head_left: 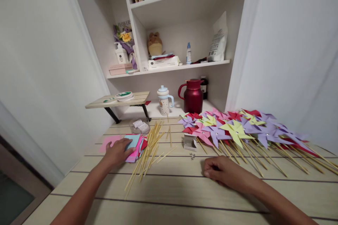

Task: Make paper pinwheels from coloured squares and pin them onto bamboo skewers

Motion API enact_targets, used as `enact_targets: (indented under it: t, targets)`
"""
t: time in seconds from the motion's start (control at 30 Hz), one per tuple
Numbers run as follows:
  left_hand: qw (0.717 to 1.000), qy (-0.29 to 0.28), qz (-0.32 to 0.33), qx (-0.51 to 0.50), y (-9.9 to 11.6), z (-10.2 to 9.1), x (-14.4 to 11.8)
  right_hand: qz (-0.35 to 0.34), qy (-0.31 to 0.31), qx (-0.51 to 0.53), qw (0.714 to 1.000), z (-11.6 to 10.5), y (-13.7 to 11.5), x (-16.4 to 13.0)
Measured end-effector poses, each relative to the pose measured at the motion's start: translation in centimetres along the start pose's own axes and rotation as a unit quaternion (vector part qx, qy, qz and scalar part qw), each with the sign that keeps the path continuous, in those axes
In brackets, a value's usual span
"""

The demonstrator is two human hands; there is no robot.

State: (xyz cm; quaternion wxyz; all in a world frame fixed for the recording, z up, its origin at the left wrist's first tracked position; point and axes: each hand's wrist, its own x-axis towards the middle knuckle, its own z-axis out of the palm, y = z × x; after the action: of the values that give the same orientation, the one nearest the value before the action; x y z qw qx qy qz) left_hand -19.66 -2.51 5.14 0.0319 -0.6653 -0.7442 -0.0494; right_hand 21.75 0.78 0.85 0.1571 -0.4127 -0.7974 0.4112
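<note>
The desk (163, 193) is supporting all items listed here. A pile of paper pinwheels (237, 133) is occupying its far right corner, handles pointing toward the near edge. Loose wooden sticks (151, 146) are lying left of centre, running from the far edge toward the near edge. The right hand (223, 171) is lying low over the desk on the pinwheels' near side, fingers curled together; any grip cannot be told. The left hand (119, 152) is touching, fingers apart, the coloured paper stack (136, 143) toward the left edge. A small open box (190, 142) is sitting toward the far edge, metal pieces (192, 155) lying just before it
</note>
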Motion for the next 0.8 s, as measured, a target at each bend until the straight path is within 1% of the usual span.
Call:
enact_targets:
  t: [0.27,0.4,0.57,0.67,0.8]
  targets:
    - [0.998,0.053,-0.044,-0.007,0.0,0.1,0.2,0.001,-0.001,0.002,1.0,0.0,-0.1,0.0]
    - [0.997,0.069,-0.028,-0.001,0.1,0.1,-0.1,-0.003,0.002,-0.006,1.0,0.0,0.0,0.0]
    - [0.995,0.099,-0.008,0.012,0.8,-0.8,-0.5,-0.007,0.004,-0.018,1.0,0.0,0.1,0.0]
    - [0.996,0.082,0.021,0.006,1.0,-1.1,-0.9,-0.006,0.006,-0.023,1.0,-0.1,-0.1,-0.1]
    - [0.997,0.022,0.067,-0.023,0.4,-1.1,-1.4,-0.005,0.003,-0.025,1.0,-0.1,-0.2,-0.1]
